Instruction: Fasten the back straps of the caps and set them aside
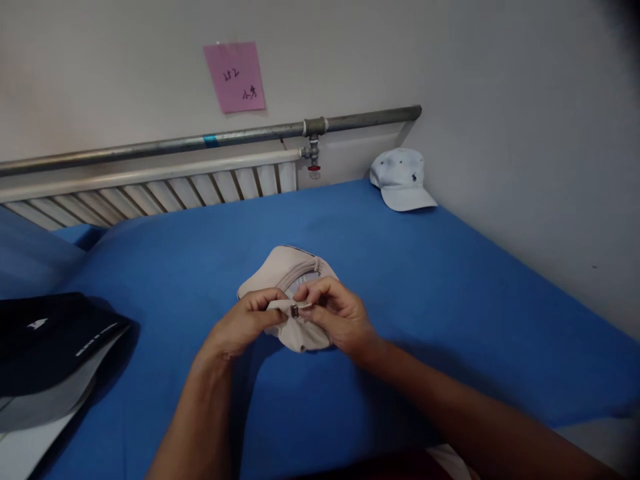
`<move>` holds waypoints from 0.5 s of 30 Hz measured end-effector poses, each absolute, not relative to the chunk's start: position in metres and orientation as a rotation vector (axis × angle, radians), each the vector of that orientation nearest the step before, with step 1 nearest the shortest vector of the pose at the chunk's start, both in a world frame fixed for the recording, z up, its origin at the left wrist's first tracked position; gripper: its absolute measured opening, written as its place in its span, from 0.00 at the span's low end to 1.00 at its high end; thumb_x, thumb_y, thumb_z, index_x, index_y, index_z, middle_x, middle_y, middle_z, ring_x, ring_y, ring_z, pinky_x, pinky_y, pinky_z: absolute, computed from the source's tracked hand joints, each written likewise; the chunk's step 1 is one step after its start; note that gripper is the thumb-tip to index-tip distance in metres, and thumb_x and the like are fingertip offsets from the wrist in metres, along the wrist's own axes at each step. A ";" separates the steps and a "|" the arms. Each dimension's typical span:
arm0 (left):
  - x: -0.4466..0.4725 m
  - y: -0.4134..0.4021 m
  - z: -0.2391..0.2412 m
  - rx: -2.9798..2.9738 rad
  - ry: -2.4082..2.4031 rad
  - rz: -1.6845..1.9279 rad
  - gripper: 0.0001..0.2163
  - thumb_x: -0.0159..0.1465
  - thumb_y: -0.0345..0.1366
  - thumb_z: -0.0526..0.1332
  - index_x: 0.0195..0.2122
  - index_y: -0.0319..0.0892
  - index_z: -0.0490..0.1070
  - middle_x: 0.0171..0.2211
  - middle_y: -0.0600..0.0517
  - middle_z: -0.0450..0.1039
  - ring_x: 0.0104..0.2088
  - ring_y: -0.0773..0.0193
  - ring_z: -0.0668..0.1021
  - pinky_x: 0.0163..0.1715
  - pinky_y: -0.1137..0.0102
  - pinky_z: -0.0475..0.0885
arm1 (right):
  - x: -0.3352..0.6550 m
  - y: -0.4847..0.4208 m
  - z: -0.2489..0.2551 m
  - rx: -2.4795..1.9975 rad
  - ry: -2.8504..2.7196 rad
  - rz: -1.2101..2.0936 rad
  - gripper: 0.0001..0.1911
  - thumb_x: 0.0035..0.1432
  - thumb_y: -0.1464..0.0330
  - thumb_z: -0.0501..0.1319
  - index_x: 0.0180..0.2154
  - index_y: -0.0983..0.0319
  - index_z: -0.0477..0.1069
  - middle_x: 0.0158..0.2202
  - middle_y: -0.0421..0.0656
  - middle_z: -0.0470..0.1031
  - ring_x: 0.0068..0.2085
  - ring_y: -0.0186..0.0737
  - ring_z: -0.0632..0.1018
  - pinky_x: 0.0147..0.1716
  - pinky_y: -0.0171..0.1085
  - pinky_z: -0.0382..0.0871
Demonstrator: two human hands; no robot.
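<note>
A beige baseball cap [306,339] is held over the blue surface, its brim pointing away from me and its inside partly showing. My left hand [250,319] pinches the cap's back strap [280,305] on the left of a small metal buckle [295,311]. From the other side, my right hand [340,313] pinches the strap close to the buckle, thumb and fingers together. The strap's end is partly hidden by the right fingers.
A pale blue cap [400,175] sits at the far right corner of the blue-covered table [320,220]. Stacked caps [55,347], black on top, lie at the left. Behind are a radiator [190,190], a metal pipe [260,133] and a pink note [235,80] on the wall.
</note>
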State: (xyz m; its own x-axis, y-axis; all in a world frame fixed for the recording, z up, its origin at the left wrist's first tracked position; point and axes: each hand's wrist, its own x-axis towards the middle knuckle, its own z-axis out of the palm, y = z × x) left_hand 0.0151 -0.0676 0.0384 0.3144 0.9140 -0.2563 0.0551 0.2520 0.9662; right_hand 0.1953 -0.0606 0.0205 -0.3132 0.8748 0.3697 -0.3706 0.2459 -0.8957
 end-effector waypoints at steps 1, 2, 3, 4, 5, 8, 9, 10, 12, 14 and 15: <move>0.016 -0.068 0.040 1.137 1.084 0.796 0.03 0.50 0.30 0.64 0.27 0.39 0.72 0.22 0.57 0.65 0.24 0.71 0.65 0.27 0.74 0.59 | 0.195 -0.060 0.021 -0.520 -1.318 1.412 0.06 0.52 0.72 0.65 0.30 0.58 0.68 0.36 0.39 0.72 0.39 0.35 0.74 0.40 0.37 0.69; 0.016 -0.068 0.041 1.113 1.066 0.799 0.04 0.48 0.29 0.64 0.26 0.39 0.71 0.22 0.57 0.65 0.24 0.71 0.65 0.26 0.74 0.59 | 0.195 -0.060 0.021 -0.519 -1.285 1.463 0.07 0.52 0.72 0.65 0.30 0.59 0.67 0.36 0.39 0.73 0.39 0.34 0.74 0.40 0.37 0.69; 0.016 -0.069 0.043 1.090 1.033 0.793 0.04 0.47 0.29 0.64 0.25 0.39 0.70 0.22 0.56 0.65 0.24 0.70 0.66 0.26 0.74 0.59 | 0.195 -0.060 0.022 -0.515 -1.257 1.505 0.07 0.52 0.71 0.66 0.29 0.59 0.67 0.37 0.39 0.73 0.39 0.34 0.74 0.40 0.37 0.70; 0.016 -0.069 0.044 1.064 0.993 0.792 0.04 0.47 0.30 0.64 0.25 0.39 0.70 0.22 0.56 0.66 0.24 0.70 0.66 0.26 0.74 0.60 | 0.195 -0.059 0.022 -0.509 -1.236 1.536 0.07 0.51 0.71 0.66 0.29 0.59 0.67 0.37 0.39 0.73 0.39 0.34 0.74 0.40 0.37 0.70; 0.016 -0.069 0.046 1.035 0.954 0.800 0.05 0.47 0.31 0.64 0.24 0.39 0.70 0.22 0.55 0.66 0.24 0.70 0.67 0.26 0.74 0.61 | 0.195 -0.059 0.021 -0.498 -1.217 1.558 0.07 0.51 0.71 0.66 0.29 0.59 0.67 0.36 0.39 0.73 0.39 0.34 0.75 0.40 0.37 0.70; 0.016 -0.069 0.048 0.932 0.890 0.860 0.07 0.49 0.37 0.65 0.24 0.38 0.71 0.21 0.54 0.67 0.24 0.69 0.68 0.26 0.73 0.63 | 0.194 -0.058 0.019 -0.437 -1.188 1.587 0.08 0.52 0.72 0.66 0.30 0.58 0.68 0.37 0.38 0.74 0.39 0.32 0.75 0.41 0.36 0.70; 0.016 -0.069 0.048 0.897 0.892 0.873 0.08 0.49 0.37 0.66 0.24 0.38 0.71 0.21 0.54 0.67 0.23 0.69 0.68 0.26 0.74 0.63 | 0.194 -0.058 0.019 -0.415 -1.194 1.585 0.07 0.52 0.72 0.66 0.30 0.58 0.68 0.37 0.37 0.74 0.39 0.32 0.75 0.41 0.36 0.70; 0.017 -0.068 0.049 0.865 0.900 0.878 0.08 0.49 0.37 0.67 0.23 0.38 0.71 0.20 0.55 0.67 0.23 0.70 0.68 0.25 0.74 0.63 | 0.194 -0.058 0.019 -0.397 -1.216 1.572 0.07 0.53 0.72 0.66 0.31 0.58 0.68 0.37 0.38 0.74 0.39 0.32 0.75 0.41 0.36 0.71; 0.018 -0.068 0.050 0.816 0.911 0.881 0.08 0.47 0.35 0.68 0.23 0.38 0.71 0.19 0.56 0.67 0.21 0.71 0.68 0.24 0.75 0.63 | 0.195 -0.059 0.021 -0.369 -1.306 1.477 0.06 0.54 0.71 0.65 0.31 0.57 0.69 0.38 0.38 0.74 0.40 0.33 0.75 0.42 0.37 0.71; 0.020 -0.068 0.051 0.794 0.919 0.893 0.08 0.46 0.32 0.69 0.24 0.38 0.71 0.19 0.56 0.69 0.21 0.72 0.69 0.24 0.75 0.64 | 0.198 -0.058 0.025 -0.353 -1.431 1.322 0.05 0.55 0.71 0.64 0.32 0.56 0.70 0.36 0.39 0.74 0.41 0.35 0.74 0.44 0.39 0.70; 0.021 -0.069 0.051 0.792 0.927 0.903 0.08 0.45 0.32 0.69 0.24 0.38 0.71 0.20 0.55 0.69 0.21 0.72 0.69 0.24 0.75 0.64 | 0.200 -0.058 0.027 -0.350 -1.488 1.250 0.05 0.55 0.72 0.64 0.32 0.56 0.70 0.35 0.39 0.74 0.42 0.36 0.74 0.45 0.41 0.69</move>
State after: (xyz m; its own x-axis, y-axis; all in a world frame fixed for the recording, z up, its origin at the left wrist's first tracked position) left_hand 0.0209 -0.0686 0.0515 0.3116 0.8962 -0.3158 -0.2923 0.4067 0.8656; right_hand 0.1997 -0.0578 0.0272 -0.3494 0.7681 0.5366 -0.3960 0.3980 -0.8275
